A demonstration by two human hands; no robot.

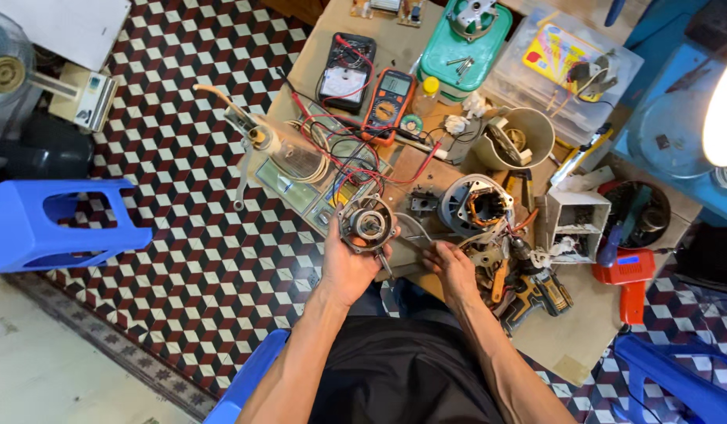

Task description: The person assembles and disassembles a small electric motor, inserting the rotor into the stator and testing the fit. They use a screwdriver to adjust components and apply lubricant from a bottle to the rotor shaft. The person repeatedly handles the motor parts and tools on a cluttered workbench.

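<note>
My left hand [347,263] holds a round grey metal motor housing [366,224] upright, its open face with a centre bearing turned toward me. My right hand [451,267] rests just to its right on the wooden worktable [571,341], fingers pinched on a thin metal tool or rod [406,239] that points toward the housing. Right behind my right hand lies a motor stator [475,206] with copper windings and loose coloured wires.
A yellow-black cordless drill [532,294], an orange heat tool [626,275], two multimeters [387,98] with red leads, a green lidded box [461,47], a beige bowl [520,137] and a white plastic casing [575,220] crowd the table. A blue stool [49,224] stands at left on the checkered floor.
</note>
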